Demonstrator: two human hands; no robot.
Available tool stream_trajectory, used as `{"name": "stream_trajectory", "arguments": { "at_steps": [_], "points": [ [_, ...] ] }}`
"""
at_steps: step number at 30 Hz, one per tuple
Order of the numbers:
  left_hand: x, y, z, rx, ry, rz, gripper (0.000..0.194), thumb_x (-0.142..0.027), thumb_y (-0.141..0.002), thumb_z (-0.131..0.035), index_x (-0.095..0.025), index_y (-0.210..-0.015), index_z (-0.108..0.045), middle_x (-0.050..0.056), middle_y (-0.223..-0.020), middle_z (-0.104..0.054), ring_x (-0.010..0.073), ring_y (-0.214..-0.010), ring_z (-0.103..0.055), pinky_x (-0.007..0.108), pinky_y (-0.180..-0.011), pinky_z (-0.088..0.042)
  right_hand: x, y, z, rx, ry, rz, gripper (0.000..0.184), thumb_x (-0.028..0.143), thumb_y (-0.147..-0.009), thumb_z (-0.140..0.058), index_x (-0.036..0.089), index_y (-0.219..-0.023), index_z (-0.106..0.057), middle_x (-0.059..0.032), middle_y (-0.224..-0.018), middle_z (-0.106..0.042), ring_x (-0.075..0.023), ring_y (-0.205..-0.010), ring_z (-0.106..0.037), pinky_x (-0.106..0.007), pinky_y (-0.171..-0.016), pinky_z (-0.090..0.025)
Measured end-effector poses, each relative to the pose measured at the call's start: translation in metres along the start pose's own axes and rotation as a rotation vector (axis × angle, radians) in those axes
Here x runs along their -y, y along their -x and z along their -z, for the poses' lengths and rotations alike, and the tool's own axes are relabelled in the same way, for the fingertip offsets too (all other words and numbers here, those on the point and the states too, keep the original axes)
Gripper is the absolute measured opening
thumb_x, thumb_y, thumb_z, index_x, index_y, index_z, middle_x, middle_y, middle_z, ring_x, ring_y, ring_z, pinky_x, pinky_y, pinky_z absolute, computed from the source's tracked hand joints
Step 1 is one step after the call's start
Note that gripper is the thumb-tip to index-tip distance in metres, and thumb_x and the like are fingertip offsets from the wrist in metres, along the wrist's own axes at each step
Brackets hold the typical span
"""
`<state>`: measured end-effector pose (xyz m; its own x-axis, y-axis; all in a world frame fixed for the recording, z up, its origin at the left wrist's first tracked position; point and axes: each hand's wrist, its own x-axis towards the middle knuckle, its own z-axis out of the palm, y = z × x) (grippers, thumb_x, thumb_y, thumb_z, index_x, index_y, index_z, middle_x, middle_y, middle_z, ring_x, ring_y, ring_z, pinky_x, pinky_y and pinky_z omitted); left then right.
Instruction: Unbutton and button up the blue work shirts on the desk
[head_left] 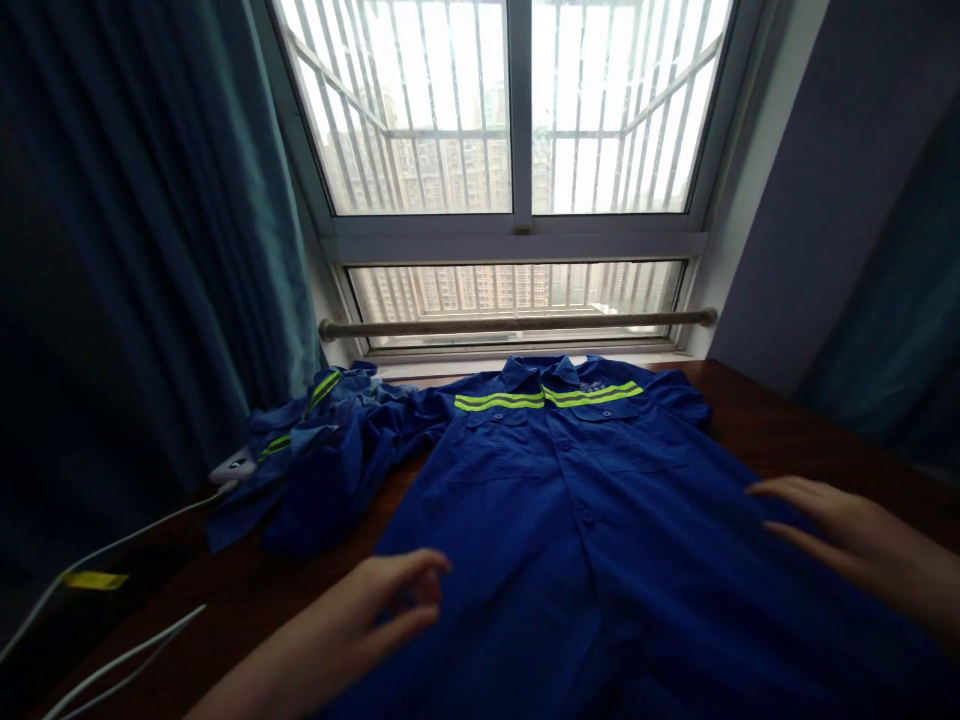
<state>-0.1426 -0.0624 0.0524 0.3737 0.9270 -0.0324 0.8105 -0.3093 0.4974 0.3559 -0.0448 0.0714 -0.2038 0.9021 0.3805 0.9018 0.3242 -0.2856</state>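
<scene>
A blue work shirt with yellow-green reflective stripes lies front side up, its collar toward the window and its front closed. Over its lower left part is my left hand, fingers curled but apart, with nothing between them. My right hand is at the shirt's right side, thumb and fingers spread and holding nothing. Whether either hand touches the cloth I cannot tell. Left of the shirt, a crumpled heap of blue clothing with similar stripes lies against the shirt's sleeve.
The shirt lies on a dark brown wooden surface. A white device with a white cable sits by the heap. Blue curtains hang at the left; a rail crosses below the barred window.
</scene>
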Motion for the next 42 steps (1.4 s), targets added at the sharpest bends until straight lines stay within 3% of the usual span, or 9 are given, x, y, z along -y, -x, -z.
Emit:
{"name": "stream_trajectory", "arguments": {
  "at_steps": [2, 6, 12, 18, 28, 31, 35, 38, 42],
  "points": [
    [-0.017, -0.069, 0.008, 0.001, -0.055, -0.140, 0.037, -0.042, -0.080, -0.042, -0.025, -0.111, -0.052, 0.002, -0.108, -0.057, 0.0159, -0.098, -0.052, 0.026, -0.087, -0.040, 0.015, -0.063, -0.022, 0.160, 0.029, 0.075, 0.035, 0.042, -0.080, -0.042, 0.022, -0.106, -0.056, -0.0075, -0.106, -0.057, -0.0220, -0.098, -0.052, -0.035, -0.088, -0.042],
    [-0.021, -0.204, -0.006, -0.117, -0.286, -0.201, 0.045, -0.041, -0.080, -0.042, -0.013, -0.115, -0.048, 0.012, -0.122, -0.047, 0.0204, -0.113, -0.042, 0.029, -0.096, -0.031, 0.029, -0.169, -0.096, 0.023, 0.214, 0.012, 0.038, 0.035, -0.083, -0.037, 0.014, -0.112, -0.051, -0.0134, -0.116, -0.051, -0.0258, -0.110, -0.042, -0.039, -0.093, -0.033],
    [0.022, -0.308, -0.037, -0.264, -0.431, 0.129, 0.062, -0.058, -0.080, -0.024, -0.021, -0.129, -0.033, 0.009, -0.139, -0.024, 0.0287, -0.128, -0.015, 0.050, -0.100, -0.014, -0.030, -0.221, -0.182, 0.217, 0.307, -0.331, 0.064, 0.062, -0.079, -0.022, 0.026, -0.132, -0.027, -0.0055, -0.140, -0.020, -0.0381, -0.123, -0.015, -0.060, -0.092, -0.016],
    [0.041, -0.321, -0.057, -0.291, -0.408, 0.208, 0.073, -0.068, -0.074, -0.012, -0.026, -0.131, -0.031, 0.009, -0.139, -0.025, 0.0323, -0.127, -0.018, 0.054, -0.098, -0.014, -0.097, -0.222, -0.180, 0.256, 0.271, -0.460, 0.080, 0.078, -0.065, -0.017, 0.035, -0.133, -0.021, -0.0010, -0.142, -0.015, -0.0448, -0.121, -0.013, -0.068, -0.086, -0.012],
    [0.031, -0.311, -0.059, -0.303, -0.381, 0.341, 0.080, -0.074, -0.068, -0.015, -0.027, -0.131, -0.030, 0.010, -0.139, -0.026, 0.0406, -0.125, -0.012, 0.058, -0.096, -0.007, -0.107, -0.203, -0.171, 0.224, 0.264, -0.420, 0.072, 0.074, -0.069, -0.019, 0.036, -0.130, -0.028, -0.0014, -0.139, -0.023, -0.0418, -0.119, -0.021, -0.065, -0.086, -0.017],
    [0.042, -0.312, -0.050, -0.338, -0.397, 0.420, 0.084, -0.074, -0.067, -0.016, -0.021, -0.130, -0.034, 0.013, -0.137, -0.028, 0.0414, -0.125, -0.012, 0.057, -0.097, -0.004, -0.131, -0.198, -0.157, -0.005, 0.268, -0.422, 0.058, 0.057, -0.079, -0.027, 0.024, -0.124, -0.039, -0.0079, -0.131, -0.037, -0.0329, -0.115, -0.032, -0.052, -0.091, -0.025],
    [0.054, -0.316, -0.042, -0.352, -0.392, 0.470, 0.085, -0.074, -0.067, -0.015, -0.021, -0.130, -0.035, 0.014, -0.137, -0.028, 0.0427, -0.125, -0.012, 0.059, -0.095, -0.003, -0.179, -0.186, -0.135, -0.408, 0.307, -0.746, 0.054, 0.038, -0.074, -0.048, 0.003, -0.115, -0.045, -0.0247, -0.114, -0.048, -0.0341, -0.108, -0.041, -0.047, -0.089, -0.029],
    [0.055, -0.318, -0.044, -0.364, -0.410, 0.462, 0.089, -0.076, -0.064, -0.015, -0.020, -0.130, -0.034, 0.015, -0.137, -0.027, 0.0437, -0.124, -0.013, 0.060, -0.094, -0.003, -0.203, -0.183, -0.123, -0.395, -0.001, -0.903, 0.051, 0.033, -0.062, -0.061, 0.000, -0.101, -0.056, -0.0260, -0.095, -0.058, -0.0358, -0.091, -0.053, -0.045, -0.076, -0.040],
    [0.054, -0.319, -0.048, -0.376, -0.417, 0.456, 0.091, -0.077, -0.063, -0.016, -0.017, -0.130, -0.034, 0.017, -0.136, -0.028, 0.0444, -0.123, -0.013, 0.061, -0.094, -0.003, -0.187, -0.198, -0.111, -0.477, -0.221, -0.790, 0.044, 0.028, -0.067, -0.055, 0.004, -0.103, -0.058, -0.0174, -0.096, -0.062, -0.0260, -0.085, -0.058, -0.034, -0.072, -0.044]
  ]
}}
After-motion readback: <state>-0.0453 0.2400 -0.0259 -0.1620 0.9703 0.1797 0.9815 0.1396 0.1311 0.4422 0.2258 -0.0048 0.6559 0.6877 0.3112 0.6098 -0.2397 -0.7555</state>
